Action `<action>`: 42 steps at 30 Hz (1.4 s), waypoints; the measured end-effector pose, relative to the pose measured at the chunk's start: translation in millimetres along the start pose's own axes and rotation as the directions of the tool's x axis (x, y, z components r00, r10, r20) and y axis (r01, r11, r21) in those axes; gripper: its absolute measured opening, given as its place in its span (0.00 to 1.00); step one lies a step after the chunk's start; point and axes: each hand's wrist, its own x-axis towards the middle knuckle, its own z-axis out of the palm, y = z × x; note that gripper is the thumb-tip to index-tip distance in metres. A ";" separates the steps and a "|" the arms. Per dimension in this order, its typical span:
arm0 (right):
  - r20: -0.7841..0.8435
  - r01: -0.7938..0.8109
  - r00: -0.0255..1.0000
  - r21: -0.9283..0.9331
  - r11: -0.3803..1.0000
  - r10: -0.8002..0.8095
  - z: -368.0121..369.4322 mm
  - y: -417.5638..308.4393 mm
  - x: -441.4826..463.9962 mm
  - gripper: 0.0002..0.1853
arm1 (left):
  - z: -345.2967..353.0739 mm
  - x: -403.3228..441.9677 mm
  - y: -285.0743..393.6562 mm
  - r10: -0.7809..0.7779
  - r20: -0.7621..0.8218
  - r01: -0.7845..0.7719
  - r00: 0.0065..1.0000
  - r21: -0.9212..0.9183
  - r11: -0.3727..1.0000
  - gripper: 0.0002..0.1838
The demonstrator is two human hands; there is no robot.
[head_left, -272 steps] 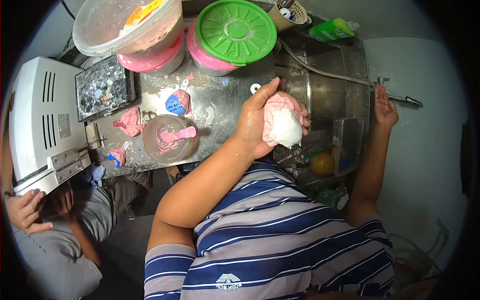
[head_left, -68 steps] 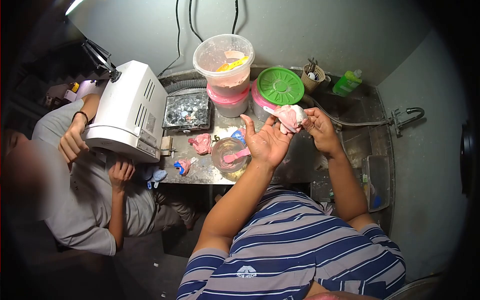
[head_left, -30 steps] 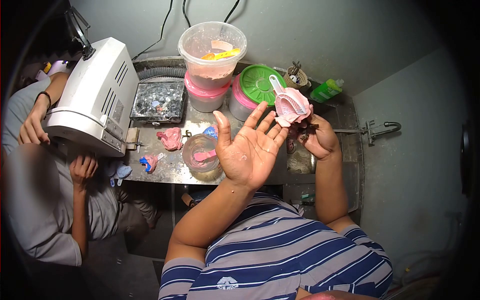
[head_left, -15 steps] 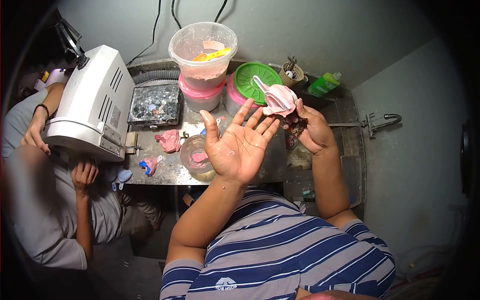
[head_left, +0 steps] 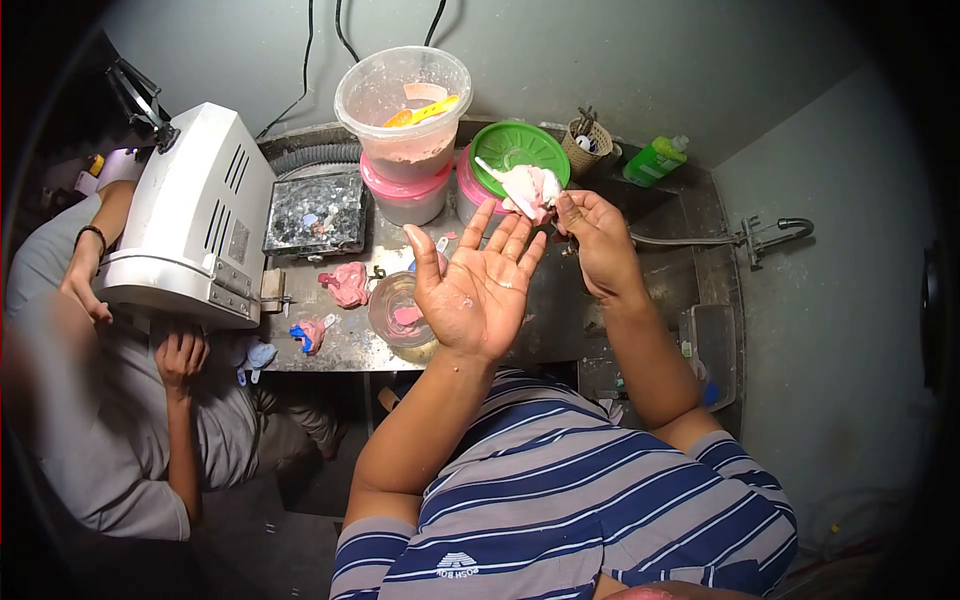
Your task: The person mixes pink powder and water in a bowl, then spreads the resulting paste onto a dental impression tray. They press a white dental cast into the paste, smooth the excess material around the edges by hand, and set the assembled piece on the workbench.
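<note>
A dental impression tray (head_left: 530, 188) coated in pink material is pinched at its right side by my right hand (head_left: 606, 250). Its pale handle points up and to the left, and some white shows on the tray's right part. Palm up, my left hand (head_left: 474, 300) has its fingers spread, with the fingertips just below the tray; whether they touch it I cannot tell. Whitish residue marks the palm. Behind the tray is a tub with a green lid (head_left: 515, 147). Left of my left hand stands a clear bowl (head_left: 385, 325) with a pink piece inside.
Pink lumps (head_left: 348, 284) and a blue-and-pink tray (head_left: 310, 333) lie on the metal counter (head_left: 340, 362). A powder tub (head_left: 405, 105) is stacked at the back. Left is a white machine (head_left: 190, 220), where another person's hands (head_left: 180, 355) rest. A tap (head_left: 765, 238) is at right.
My right hand has turned the impression tray and shifted it slightly left and up. Its toothed inner side no longer faces me as plainly. My left hand stays spread, palm up.
</note>
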 end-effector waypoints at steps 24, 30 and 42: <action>0.160 0.451 0.871 -0.635 0.628 -0.464 7.5 31.2 -16.1 0.18 | -38.5 9.8 -1.1 0.141 -0.332 0.023 0.933 0.444 0.896 0.20; 0.249 0.588 0.758 -0.660 0.467 -0.603 16.5 29.9 -31.9 0.22 | -40.7 9.2 -0.3 0.120 -0.346 0.054 0.931 0.452 0.890 0.14; 0.279 0.619 0.723 -0.669 0.412 -0.632 6.4 37.0 -30.0 0.24 | -50.0 13.2 -2.4 0.147 -0.300 0.028 0.942 0.508 0.861 0.14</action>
